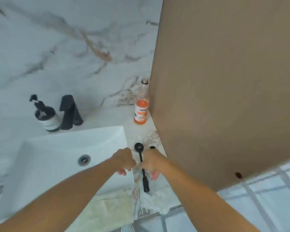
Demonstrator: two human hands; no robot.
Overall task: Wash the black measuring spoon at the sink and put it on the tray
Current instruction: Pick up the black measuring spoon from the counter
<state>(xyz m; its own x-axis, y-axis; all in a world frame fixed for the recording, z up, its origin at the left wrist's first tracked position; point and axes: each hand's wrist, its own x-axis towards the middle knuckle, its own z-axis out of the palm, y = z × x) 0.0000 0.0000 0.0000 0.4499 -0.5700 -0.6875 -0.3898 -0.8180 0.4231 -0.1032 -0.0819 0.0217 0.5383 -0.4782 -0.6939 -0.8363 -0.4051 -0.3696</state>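
The black measuring spoon [144, 178] lies lengthwise on the marble counter [107, 118], just right of the white sink [60, 148], with its round bowl pointing away from me. My right hand [151, 162] comes in from the right, and its thumb crosses the middle of the handle and pinches it. My left hand [124, 160] hovers over the sink's right rim, close beside the spoon. Its fingers are curled into a fist with nothing visible in them. A second small black round piece [152, 147] peeks out behind my right hand.
A black faucet [69, 113] and a dark soap pump bottle [46, 114] stand behind the sink. An orange drink bottle [141, 109] stands against a brown panel [224, 81] that walls off the right. A pale cloth [110, 210] lies on the counter's near edge.
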